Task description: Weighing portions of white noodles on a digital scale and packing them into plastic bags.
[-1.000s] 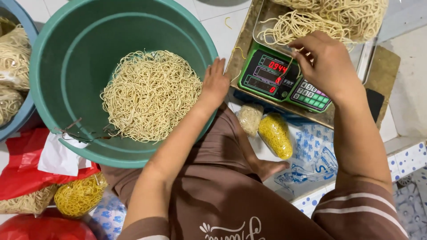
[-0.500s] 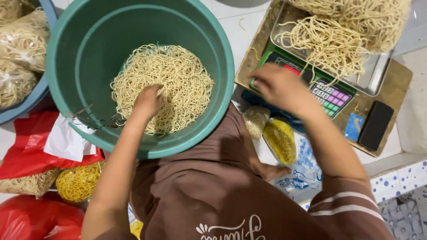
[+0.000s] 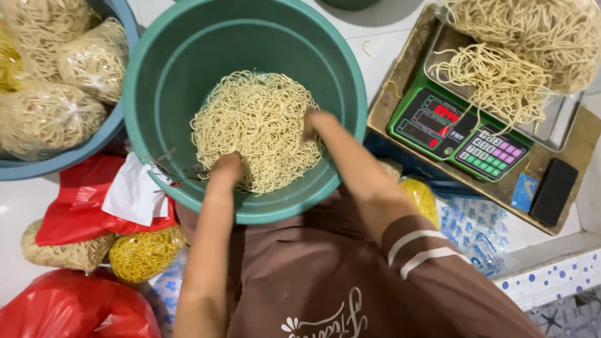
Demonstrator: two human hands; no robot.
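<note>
A big green bucket (image 3: pixel 156 94) holds a mound of pale yellow noodles (image 3: pixel 256 125). Both my hands are down inside it. My left hand (image 3: pixel 226 168) is pushed into the near edge of the noodle mound, fingers buried. My right hand (image 3: pixel 315 122) is dug into the mound's right side, its fingers also hidden among the strands. Whether either hand has closed on noodles I cannot tell. To the right, a green digital scale (image 3: pixel 460 131) carries a metal tray (image 3: pixel 560 125) heaped with more noodles (image 3: pixel 519 56).
A blue tub (image 3: pixel 94 141) at the left holds several bagged noodle bundles (image 3: pixel 50 116). Red plastic bags (image 3: pixel 75 313) and bagged yellow noodles (image 3: pixel 144 253) lie at the lower left. A black phone (image 3: pixel 554 191) rests on the wooden board beside the scale.
My right hand left the scale and went down into the bucket's noodles. My left hand slid toward the near edge of the mound. The view shifted slightly right.
</note>
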